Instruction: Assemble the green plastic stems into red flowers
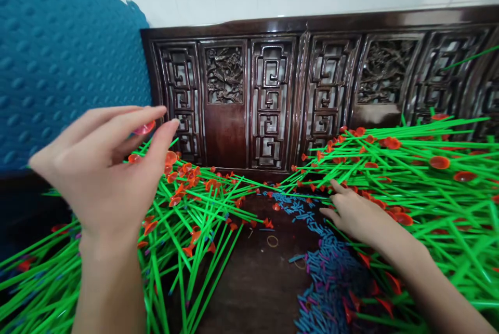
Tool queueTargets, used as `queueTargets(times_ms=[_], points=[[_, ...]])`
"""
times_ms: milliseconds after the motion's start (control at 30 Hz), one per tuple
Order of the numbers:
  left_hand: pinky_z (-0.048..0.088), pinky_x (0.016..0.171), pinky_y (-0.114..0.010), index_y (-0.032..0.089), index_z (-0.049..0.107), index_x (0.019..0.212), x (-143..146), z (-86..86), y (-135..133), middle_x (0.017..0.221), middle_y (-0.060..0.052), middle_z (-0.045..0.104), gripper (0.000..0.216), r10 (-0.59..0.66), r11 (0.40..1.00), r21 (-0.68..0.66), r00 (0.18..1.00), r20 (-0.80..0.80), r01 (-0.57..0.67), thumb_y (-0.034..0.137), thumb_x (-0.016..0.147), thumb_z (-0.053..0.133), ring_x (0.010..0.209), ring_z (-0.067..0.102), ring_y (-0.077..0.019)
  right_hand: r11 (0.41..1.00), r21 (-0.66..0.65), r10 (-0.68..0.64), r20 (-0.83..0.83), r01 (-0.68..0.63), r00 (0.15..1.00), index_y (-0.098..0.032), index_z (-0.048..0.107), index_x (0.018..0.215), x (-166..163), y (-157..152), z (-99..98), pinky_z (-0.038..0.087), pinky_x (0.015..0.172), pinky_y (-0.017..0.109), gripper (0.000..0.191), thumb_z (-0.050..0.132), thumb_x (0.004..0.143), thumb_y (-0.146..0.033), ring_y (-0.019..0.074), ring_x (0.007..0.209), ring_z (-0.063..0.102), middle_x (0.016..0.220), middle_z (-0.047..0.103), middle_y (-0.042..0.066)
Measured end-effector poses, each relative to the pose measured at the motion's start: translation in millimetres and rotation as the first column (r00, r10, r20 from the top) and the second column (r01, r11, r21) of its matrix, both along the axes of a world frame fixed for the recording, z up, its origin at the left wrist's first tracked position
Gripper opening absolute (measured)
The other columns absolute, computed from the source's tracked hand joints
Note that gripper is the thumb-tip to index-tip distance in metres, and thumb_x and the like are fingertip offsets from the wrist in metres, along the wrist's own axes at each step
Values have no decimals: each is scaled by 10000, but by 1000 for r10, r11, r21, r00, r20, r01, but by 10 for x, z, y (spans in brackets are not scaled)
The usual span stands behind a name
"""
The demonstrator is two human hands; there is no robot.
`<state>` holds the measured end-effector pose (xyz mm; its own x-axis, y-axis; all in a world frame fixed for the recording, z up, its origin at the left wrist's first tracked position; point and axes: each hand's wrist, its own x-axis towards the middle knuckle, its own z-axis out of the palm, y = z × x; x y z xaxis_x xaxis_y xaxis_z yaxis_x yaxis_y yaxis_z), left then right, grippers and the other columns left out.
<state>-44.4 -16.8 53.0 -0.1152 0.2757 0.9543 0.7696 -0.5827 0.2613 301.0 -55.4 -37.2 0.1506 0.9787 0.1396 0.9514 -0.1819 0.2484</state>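
Head view. The left hand (101, 168), raised over the left side of the dark wooden bench seat (253, 282), pinched a small red plastic suction cup (145, 128) between thumb and fingertips. The right hand (356, 214) lay palm down on the right-hand heap of thin green plastic sticks (429, 188) near the seat's back edge, fingers loosely bent; whether it gripped anything could not be told. Short blue plastic tubes (331, 266) lay just beside it.

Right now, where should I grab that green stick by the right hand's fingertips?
Pinch the green stick on its bare thin shaft, coming down from above. It lies flat just beyond the right hand, and nothing covers its long side there.
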Motion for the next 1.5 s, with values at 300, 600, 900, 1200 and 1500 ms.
queueTargets(times_ms=[300,600,900,1200,1500], points=[[398,1095,-602,165,722,1181,-24,28,145,1435,-140,554,417,238,961,-118,964,-116,-251,414,846,707,1321,506,-423,832,426,418,-61,-355,906,9,627,1262,-305,-30,-94,510,1055,472,467,536,941,-317,355,1263,582,1347,603,263],[587,649,-260,175,546,1392,630,-159,0,839,-24,760,593,-642,529,-638,756,130,560,479,893,649,702,727,-160,352,562,866,109,-749,489,16,621,1268,-1221,-505,62,471,1100,321,373,455,990,-169,237,1264,593,1355,626,176],[621,574,-222,154,519,1402,706,-108,2,922,-17,617,594,-737,386,-303,489,467,871,158,834,695,659,677,-104,387,642,915,-181,-662,360,-171,637,1248,-995,-437,82,528,1028,343,304,511,971,-157,206,1304,546,1514,468,143],[665,673,-313,204,576,1303,550,-70,73,938,-18,595,440,-741,496,-139,501,447,857,175,871,658,722,692,-132,862,-241,382,-268,-445,884,-172,690,927,-716,-143,-196,399,645,288,324,495,771,35,200,822,672,923,709,77],[576,609,-200,141,643,1197,565,-49,17,879,-31,665,291,-709,571,-274,634,311,773,186,910,621,688,662,-99,845,-394,286,-236,-361,929,-156,714,919,-746,-176,-191,412,629,259,386,565,654,83,219,836,714,973,734,107]])
